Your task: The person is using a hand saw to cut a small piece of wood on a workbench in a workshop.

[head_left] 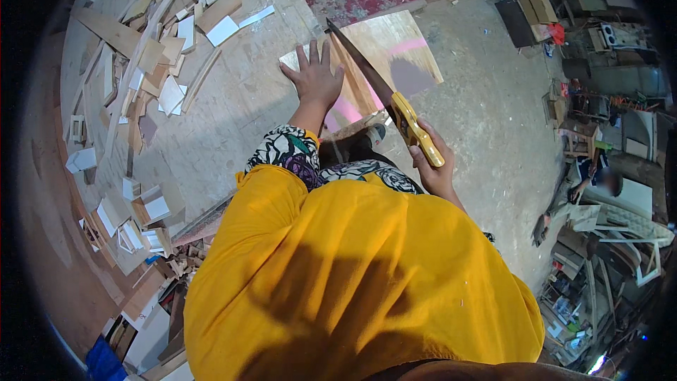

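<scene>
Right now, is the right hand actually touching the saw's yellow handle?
Touching. The head view shows the right hand gripping the rear of the yellow handle, skin against it with no gap between.

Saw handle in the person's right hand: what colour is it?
Yellow: the handle shows best in the head view.

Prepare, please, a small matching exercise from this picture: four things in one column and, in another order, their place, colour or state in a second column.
Column one
1. Left hand
2. Saw handle
3. Right hand
4. Wood scraps

Column two
A. Gripping the saw
B. Heaped at the picture's upper left
C. Spread out, palm down
D. Yellow

Pairs: 1-C, 2-D, 3-A, 4-B
</scene>
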{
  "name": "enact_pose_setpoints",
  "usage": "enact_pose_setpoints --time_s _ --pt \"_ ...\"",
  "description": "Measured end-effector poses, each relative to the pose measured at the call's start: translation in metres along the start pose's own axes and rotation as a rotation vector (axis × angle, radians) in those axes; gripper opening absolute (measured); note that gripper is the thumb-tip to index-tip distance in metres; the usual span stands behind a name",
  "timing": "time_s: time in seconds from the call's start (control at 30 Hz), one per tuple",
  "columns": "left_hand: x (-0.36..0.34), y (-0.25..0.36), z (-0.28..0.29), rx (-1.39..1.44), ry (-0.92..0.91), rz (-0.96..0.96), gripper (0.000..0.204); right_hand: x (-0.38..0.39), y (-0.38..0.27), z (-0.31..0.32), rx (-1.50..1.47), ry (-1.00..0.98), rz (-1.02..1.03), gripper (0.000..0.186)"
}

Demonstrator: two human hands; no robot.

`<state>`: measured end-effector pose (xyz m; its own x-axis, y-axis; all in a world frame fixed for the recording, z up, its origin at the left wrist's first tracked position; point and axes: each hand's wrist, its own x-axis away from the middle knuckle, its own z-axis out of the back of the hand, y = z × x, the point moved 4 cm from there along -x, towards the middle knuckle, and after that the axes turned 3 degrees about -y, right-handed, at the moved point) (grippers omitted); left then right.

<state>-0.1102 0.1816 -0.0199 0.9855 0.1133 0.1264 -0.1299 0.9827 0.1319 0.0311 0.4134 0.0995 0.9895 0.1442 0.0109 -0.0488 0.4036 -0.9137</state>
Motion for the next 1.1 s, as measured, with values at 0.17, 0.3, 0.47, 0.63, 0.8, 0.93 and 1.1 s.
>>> enact_pose_setpoints --time_s 0.17,0.3,0.47,0.63,0.8,0.93,1.1 --pt "0.002 0.001 0.004 -0.019 0.0 -0.002 0.064 0.002 0.002 0.007 -0.011 0.012 0.009 0.048" --pt "0.002 0.001 0.002 -0.028 -0.006 0.002 0.064 0.001 0.001 0.007 -0.022 0.007 0.018 0.047" --pt "0.001 0.002 0.002 -0.023 0.0 0.0 0.064 -0.004 -0.003 0.006 -0.013 -0.017 0.0 0.046" --pt "0.001 0.002 0.001 -0.023 0.006 0.009 0.064 -0.003 -0.005 0.006 0.057 -0.06 0.004 0.047" --pt "0.001 0.002 0.003 -0.013 -0.009 0.014 0.063 -0.004 -0.014 0.004 0.096 -0.048 0.099 0.043" --pt "0.0 0.001 0.001 -0.005 0.0 0.015 0.064 -0.003 -0.009 0.003 0.075 -0.019 0.111 0.047" --pt "0.001 0.0 0.0 0.018 0.013 0.01 0.064 0.0 -0.002 0.007 -0.008 -0.04 -0.047 0.045"
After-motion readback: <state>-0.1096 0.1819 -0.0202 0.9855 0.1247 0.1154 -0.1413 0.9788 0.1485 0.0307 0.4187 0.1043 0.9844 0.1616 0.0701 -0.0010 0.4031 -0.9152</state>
